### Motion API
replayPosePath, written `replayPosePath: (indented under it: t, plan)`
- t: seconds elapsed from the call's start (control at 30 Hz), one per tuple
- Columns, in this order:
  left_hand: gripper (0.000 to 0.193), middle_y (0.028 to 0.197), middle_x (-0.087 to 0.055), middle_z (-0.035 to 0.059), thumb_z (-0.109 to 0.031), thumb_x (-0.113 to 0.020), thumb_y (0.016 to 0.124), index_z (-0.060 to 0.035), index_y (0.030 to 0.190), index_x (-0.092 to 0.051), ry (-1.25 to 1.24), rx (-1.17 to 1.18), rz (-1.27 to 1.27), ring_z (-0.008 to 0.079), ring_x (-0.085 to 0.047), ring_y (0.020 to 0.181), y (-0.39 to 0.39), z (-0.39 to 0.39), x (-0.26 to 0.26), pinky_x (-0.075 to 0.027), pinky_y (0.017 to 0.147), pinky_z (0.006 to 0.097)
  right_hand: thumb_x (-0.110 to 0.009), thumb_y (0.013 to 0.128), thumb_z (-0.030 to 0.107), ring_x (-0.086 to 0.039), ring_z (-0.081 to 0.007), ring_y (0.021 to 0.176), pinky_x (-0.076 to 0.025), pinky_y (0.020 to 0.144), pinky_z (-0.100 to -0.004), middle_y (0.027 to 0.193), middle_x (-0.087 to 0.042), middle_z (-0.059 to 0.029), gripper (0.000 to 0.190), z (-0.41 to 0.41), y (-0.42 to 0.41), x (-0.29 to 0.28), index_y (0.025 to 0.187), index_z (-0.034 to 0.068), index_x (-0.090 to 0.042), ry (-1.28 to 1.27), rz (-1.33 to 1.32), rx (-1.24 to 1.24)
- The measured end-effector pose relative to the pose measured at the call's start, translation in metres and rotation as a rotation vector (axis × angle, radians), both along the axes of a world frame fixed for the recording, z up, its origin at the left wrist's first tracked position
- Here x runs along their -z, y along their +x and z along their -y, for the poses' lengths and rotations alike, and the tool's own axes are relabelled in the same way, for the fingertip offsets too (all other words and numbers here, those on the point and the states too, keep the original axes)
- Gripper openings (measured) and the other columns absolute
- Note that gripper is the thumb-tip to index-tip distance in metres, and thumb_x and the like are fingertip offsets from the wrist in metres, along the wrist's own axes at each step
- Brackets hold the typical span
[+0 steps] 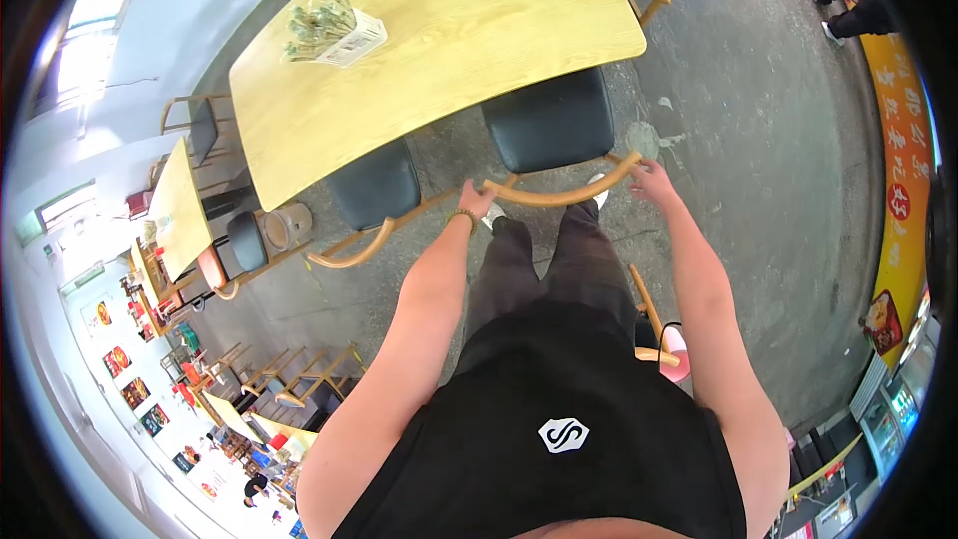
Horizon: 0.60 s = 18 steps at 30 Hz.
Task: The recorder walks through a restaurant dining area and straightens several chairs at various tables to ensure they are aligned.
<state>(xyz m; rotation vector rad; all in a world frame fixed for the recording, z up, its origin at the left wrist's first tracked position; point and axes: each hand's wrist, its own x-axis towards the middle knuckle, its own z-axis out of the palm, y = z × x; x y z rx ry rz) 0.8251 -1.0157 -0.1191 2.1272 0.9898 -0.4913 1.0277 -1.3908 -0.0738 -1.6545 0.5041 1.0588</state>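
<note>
Right in front of me is a wooden chair with a curved backrest rail (563, 198) and a dark padded seat (550, 120). Its seat sits partly under the edge of a light wood-topped table (479, 30). My left hand (476, 201), with a beaded bracelet on the wrist, holds the left end of the rail. At the rail's right end, the fingers of my right hand (650, 181) are on the wood. To the left, a second chair with a dark seat (376, 186) stands at the same table. A white basket (355, 41) of wrapped greenish items lies on the tabletop.
A bin (286, 226) stands left of the second chair, near another table (179, 209). Behind me on the right is a chair with a pink object (675, 355). A yellow-orange counter front (894, 165) bearing writing runs along the right; a person's legs (849, 4) show beyond.
</note>
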Motion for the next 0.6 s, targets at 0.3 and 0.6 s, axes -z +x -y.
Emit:
replayPosePath:
  t: [0.3,0.6]
  plan:
    - [0.064,0.105,-0.051,0.0131,-0.008,-0.064,0.074,-0.0031,0.128,-0.028,-0.727,-0.406,0.046,0.0232,-0.057,0.089,0.012,0.010,-0.016,-0.049,0.078,0.0361,-0.059,0.079,0.011,-0.059,-0.0287,0.082,-0.055,0.065,-0.0420,0.103,-0.046,-0.0184,0.055,-0.050,-0.005,0.018,0.116,0.001,-0.020,-0.195,0.070,0.057]
    - [0.059,0.104,-0.052,0.0113,0.001,-0.059,0.073,-0.0077,0.125,-0.033,-0.719,-0.525,-0.066,0.0216,-0.058,0.082,-0.019,-0.042,-0.038,-0.049,0.071,0.0318,-0.064,0.074,0.024,-0.060,-0.0322,0.086,-0.052,0.065,-0.0387,0.095,-0.052,-0.0243,0.066,-0.098,-0.066,0.046,0.113,-0.005,-0.020,-0.400,0.231,-0.228]
